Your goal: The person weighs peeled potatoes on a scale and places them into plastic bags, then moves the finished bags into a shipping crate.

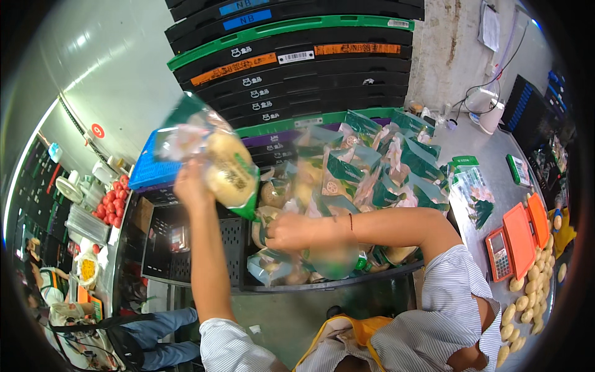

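Note:
My left hand (190,186) holds up a clear and green plastic bag of potatoes (231,174) above the left side of the crates. Blur softens the top of that bag. My right hand (290,232) is low over a black plastic crate (325,284), its fingers curled against a bagged item (260,228) at the crate's left end; whether they grip it is hidden. Many more green-printed potato bags (346,172) are heaped in this crate, beyond and under my right forearm. Left of it sits another black crate (232,237) with a small clear pack (179,239) inside.
Stacked black and green crates (297,83) rise behind. To the right, a metal table (474,139) bears flat printed bags (472,190), an orange scale (504,246) and loose potatoes (525,302). A blue crate (155,162) and tomatoes (111,204) are left, near another person (88,335).

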Demonstrator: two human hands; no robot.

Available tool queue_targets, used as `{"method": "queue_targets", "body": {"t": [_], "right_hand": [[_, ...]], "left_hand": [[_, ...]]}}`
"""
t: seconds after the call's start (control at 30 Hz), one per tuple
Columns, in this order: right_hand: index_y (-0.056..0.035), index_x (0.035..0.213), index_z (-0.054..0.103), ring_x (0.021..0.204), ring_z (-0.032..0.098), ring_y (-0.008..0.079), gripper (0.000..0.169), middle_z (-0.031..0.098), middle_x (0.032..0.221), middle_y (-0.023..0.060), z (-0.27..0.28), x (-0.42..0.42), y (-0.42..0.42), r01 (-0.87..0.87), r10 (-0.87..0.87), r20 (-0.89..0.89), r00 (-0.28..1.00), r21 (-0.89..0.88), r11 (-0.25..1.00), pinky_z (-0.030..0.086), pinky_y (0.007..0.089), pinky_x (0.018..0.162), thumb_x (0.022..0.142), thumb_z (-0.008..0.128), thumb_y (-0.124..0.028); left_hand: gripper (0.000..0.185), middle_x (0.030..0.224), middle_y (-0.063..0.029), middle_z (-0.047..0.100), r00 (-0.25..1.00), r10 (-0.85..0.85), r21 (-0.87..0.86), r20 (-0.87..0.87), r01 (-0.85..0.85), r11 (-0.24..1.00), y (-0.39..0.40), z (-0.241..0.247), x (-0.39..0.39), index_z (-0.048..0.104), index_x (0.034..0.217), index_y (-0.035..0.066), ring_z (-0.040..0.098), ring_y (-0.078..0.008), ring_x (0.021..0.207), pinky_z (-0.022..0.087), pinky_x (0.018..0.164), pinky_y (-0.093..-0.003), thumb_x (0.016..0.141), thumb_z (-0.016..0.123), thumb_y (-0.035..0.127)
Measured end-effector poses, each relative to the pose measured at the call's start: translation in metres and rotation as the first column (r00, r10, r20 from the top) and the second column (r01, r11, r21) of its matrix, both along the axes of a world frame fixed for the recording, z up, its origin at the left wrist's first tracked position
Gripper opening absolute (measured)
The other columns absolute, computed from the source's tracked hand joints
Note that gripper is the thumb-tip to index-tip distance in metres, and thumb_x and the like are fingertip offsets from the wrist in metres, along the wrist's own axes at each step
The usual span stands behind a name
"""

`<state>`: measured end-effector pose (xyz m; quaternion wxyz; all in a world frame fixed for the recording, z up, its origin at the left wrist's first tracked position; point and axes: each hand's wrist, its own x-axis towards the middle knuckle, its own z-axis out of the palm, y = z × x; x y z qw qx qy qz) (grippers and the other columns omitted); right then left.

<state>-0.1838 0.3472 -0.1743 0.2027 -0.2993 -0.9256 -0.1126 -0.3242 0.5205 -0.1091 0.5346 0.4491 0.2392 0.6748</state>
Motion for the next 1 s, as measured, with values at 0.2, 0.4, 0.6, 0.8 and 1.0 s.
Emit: {"method": "queue_targets", "body": {"t": [0.2,0.4,0.6,0.8,1.0], "right_hand": [[-0.0092,0.063,0.053,0.061,0.056,0.0211,0.008,0.054,0.058,0.0026,-0.003,0.019,-0.015,-0.025,0.024,0.025,0.999,0.030,0.999,0.042,0.0338,0.054,0.065,0.056,-0.016],[-0.0109,0.060,0.055,0.062,0.057,0.0209,0.009,0.055,0.058,0.0023,-0.004,0.010,-0.021,-0.076,0.075,0.013,0.997,0.041,0.996,0.044,0.0326,0.056,0.063,0.055,-0.019],[-0.0094,0.056,0.058,0.060,0.059,0.0230,0.011,0.059,0.057,0.0054,-0.004,0.007,-0.031,-0.027,0.032,0.096,0.995,-0.054,0.998,0.046,0.0334,0.054,0.062,0.056,-0.018],[-0.0107,0.059,0.057,0.058,0.058,0.0226,0.011,0.057,0.058,0.0048,-0.014,0.003,-0.026,-0.090,0.092,0.091,0.992,-0.029,0.996,0.044,0.0338,0.051,0.062,0.058,-0.021],[-0.0069,0.062,0.056,0.060,0.059,0.0256,0.007,0.056,0.059,0.0092,0.010,0.040,0.004,0.044,-0.052,-0.061,0.997,-0.121,0.992,0.046,0.0372,0.051,0.063,0.058,-0.014]], "left_hand": [[0.012,0.072,-0.0040,0.061,0.984,0.151,-0.074,-0.095,-0.159,0.985,0.014,-0.078,0.063,0.061,0.077,-0.006,0.051,-0.0091,0.061,0.041,0.056,-0.0229,0.083,0.053,0.001],[0.011,0.067,0.0018,0.055,0.938,0.182,0.131,-0.297,-0.149,0.980,0.003,-0.069,0.095,0.062,0.079,-0.005,0.046,-0.0063,0.060,0.039,0.057,-0.0222,0.082,0.056,0.004],[0.012,0.070,-0.0031,0.060,0.870,0.254,0.208,-0.422,-0.180,0.961,0.004,-0.089,0.128,0.062,0.084,-0.006,0.049,-0.0083,0.062,0.042,0.059,-0.0247,0.080,0.058,0.005],[0.010,0.070,-0.0049,0.056,0.839,0.316,0.168,-0.443,-0.268,0.949,0.024,-0.101,0.139,0.058,0.079,-0.004,0.049,-0.0126,0.062,0.042,0.060,-0.0263,0.080,0.057,0.006],[0.007,0.064,-0.0053,0.053,0.715,0.135,0.265,-0.686,0.073,0.961,-0.007,-0.121,0.091,0.054,0.078,-0.002,0.045,-0.0112,0.057,0.040,0.056,-0.0254,0.078,0.058,0.003]]}}
